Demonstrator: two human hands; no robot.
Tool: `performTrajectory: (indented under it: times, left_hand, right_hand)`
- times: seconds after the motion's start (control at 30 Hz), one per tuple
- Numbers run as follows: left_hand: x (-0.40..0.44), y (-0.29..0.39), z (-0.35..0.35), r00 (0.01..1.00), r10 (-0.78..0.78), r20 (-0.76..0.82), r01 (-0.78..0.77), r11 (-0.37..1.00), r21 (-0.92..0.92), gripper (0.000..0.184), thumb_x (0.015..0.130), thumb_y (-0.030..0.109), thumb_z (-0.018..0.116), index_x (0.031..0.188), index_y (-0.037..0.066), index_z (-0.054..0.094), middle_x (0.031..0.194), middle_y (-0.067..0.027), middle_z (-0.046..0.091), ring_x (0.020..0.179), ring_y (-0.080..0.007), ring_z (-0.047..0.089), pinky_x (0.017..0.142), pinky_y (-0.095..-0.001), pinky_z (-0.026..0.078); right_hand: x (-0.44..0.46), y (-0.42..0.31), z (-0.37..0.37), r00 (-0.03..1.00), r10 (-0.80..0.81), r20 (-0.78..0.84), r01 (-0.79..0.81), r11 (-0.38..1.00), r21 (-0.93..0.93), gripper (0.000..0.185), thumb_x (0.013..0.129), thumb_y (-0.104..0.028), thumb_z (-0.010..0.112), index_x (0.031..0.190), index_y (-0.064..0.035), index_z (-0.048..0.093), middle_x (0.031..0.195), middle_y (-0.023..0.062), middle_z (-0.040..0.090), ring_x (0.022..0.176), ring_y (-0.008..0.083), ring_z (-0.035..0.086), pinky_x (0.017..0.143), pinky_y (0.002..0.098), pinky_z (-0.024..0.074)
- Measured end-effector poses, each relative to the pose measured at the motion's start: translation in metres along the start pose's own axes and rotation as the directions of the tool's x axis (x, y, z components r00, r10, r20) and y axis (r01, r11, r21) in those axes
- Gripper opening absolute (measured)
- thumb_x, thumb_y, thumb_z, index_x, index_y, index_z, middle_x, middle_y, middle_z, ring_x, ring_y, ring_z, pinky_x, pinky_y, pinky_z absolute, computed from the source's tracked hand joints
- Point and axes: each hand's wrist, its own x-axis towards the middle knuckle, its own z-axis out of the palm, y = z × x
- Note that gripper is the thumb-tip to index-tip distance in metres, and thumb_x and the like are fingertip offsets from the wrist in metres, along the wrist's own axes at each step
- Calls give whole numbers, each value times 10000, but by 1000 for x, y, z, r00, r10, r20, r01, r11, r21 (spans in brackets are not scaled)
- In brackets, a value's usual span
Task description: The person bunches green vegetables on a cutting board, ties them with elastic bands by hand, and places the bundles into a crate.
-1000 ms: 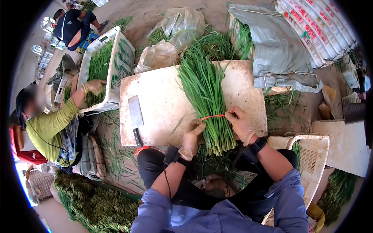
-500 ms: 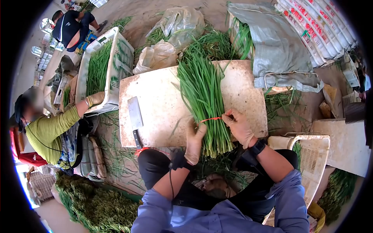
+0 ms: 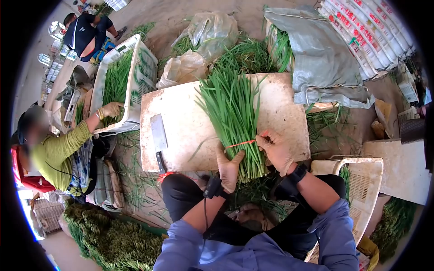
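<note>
A thick bunch of long, flat-leaved chives (image 3: 233,106) lies on a worn pale board (image 3: 181,101), its cut ends towards me. Around its lower part runs a red tie (image 3: 242,143). My left hand (image 3: 229,169) grips the bunch from the left just below the tie, with the thumb lying across the stalks. On the other side, my right hand (image 3: 276,151) pinches the end of the tie against the bunch; its fingertips partly hide that end. A cleaver (image 3: 158,134) with a black handle rests on the board to the left.
Left of the board stands a white crate (image 3: 134,81) of greens, with a co-worker's gloved hand (image 3: 111,109) at its edge. Loose greens (image 3: 246,54) and plastic bags (image 3: 212,34) lie behind. A grey sheet (image 3: 323,49) covers a box at right; an off-white crate (image 3: 361,180) stands near my right knee.
My left hand has shifted slightly right, its thumb now further across the stalks. My right hand stays at the tie, slightly lower. The leaf tops have spread a little left.
</note>
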Motion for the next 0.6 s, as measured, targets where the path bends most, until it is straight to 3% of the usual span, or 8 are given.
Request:
performTrajectory:
  times: [0.13, 0.2, 0.23, 0.33, 0.37, 0.4, 0.5, 0.6]
  left_hand:
    - [0, 16, -7, 996, -49, -76, 55, 995, 81, 898, 962, 50, 785, 1665, -10, 229, 1602, -196, 426, 1410, -292, 485, 1161, -406, 441]
    - [-1, 25, -7, 972, 217, -85, -187, 943, 274, 871, 939, 62, 813, 1636, 2, 295, 1614, -210, 411, 1422, -314, 472, 1164, -419, 438]
    - [4, 27, -12, 899, 437, -30, -349, 755, 555, 794, 888, 92, 868, 1555, 26, 445, 1570, -220, 489, 1393, -345, 526, 1158, -449, 454]
    - [14, 61, -7, 689, 561, 459, -709, 390, 587, 789, 805, 97, 911, 1492, 17, 533, 1487, -180, 567, 1359, -364, 554, 1163, -462, 445]
    - [18, 63, 0, 649, 563, 512, -750, 357, 557, 722, 771, 230, 946, 1390, 41, 627, 1442, -190, 637, 1371, -426, 589, 1161, -526, 473]
    - [19, 65, 4, 659, 462, 593, -751, 358, 555, 803, 725, 71, 915, 1453, 24, 579, 1426, -183, 651, 1417, -427, 554, 1198, -507, 440]
    - [24, 63, 10, 636, 387, 668, -772, 336, 540, 818, 723, -23, 781, 1502, 32, 540, 1465, -182, 634, 1428, -418, 546, 1231, -546, 397]
    - [28, 55, 1, 645, 298, 703, -759, 355, 546, 827, 751, -17, 747, 1537, 44, 500, 1465, -171, 636, 1412, -368, 573, 1238, -577, 372]
  right_hand:
    - [7, 3, -6, 999, 29, 18, -29, 999, 13, 112, 1064, -114, 685, 1019, -11, 683, 869, 7, 679, 768, 86, 600, 720, 256, 508]
    - [5, 3, -5, 1000, 17, 21, -17, 999, -40, 116, 1069, -116, 674, 1041, -5, 686, 875, 10, 697, 782, 97, 627, 731, 262, 521]
    - [5, 2, -3, 1000, 11, 26, -9, 998, -67, 119, 1072, -117, 668, 1053, -1, 687, 878, 11, 705, 790, 102, 641, 736, 265, 527]
    - [-1, -9, 6, 982, -169, 88, 184, 961, -206, 126, 1055, -124, 681, 1063, 1, 694, 875, 54, 739, 806, 125, 679, 750, 292, 550]
    - [-2, -14, 7, 978, -175, 113, 203, 921, -332, 116, 1019, -107, 707, 1057, 3, 700, 876, 116, 753, 797, 168, 699, 759, 327, 564]
    - [-2, -13, 10, 977, -168, 129, 201, 929, -312, 118, 1011, -106, 713, 1054, 4, 701, 876, 129, 752, 794, 181, 705, 760, 335, 566]
    - [-2, -6, 17, 969, -184, 162, 226, 926, -301, 132, 995, -101, 725, 1062, 9, 698, 904, 157, 759, 810, 231, 731, 767, 360, 574]
    - [2, 2, 21, 958, -236, 160, 265, 945, -190, 146, 991, -108, 734, 1081, 1, 699, 928, 162, 756, 829, 233, 740, 772, 360, 578]
